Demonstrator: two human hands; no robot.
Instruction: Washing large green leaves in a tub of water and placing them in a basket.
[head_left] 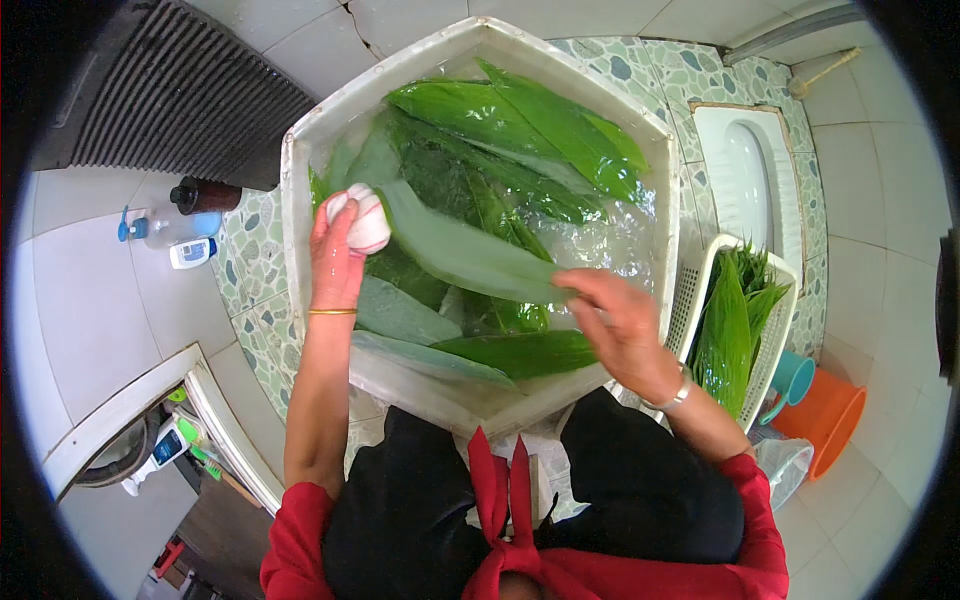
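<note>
A large white tub (293,265) of water stands in front of me, with several long green leaves (500,120) lying in it. My left hand (336,260) is closed around a bunched white cloth (367,225) with pinkish-red edging, over the tub's left side. One broad leaf (470,258) stretches from that cloth across the tub, its pale side up. At its right end my right hand (622,325) pinches the tip between thumb and fingers; this hand is slightly blurred. Whether the cloth is pressed against the leaf's left end I cannot tell.
Right of the tub, a white basket (690,300) holds more leaves, beside a teal cup (790,380) and an orange bucket (838,420). A squat toilet (745,165) is behind them. Bottles (190,253) stand at left, below a dark ribbed panel (190,95).
</note>
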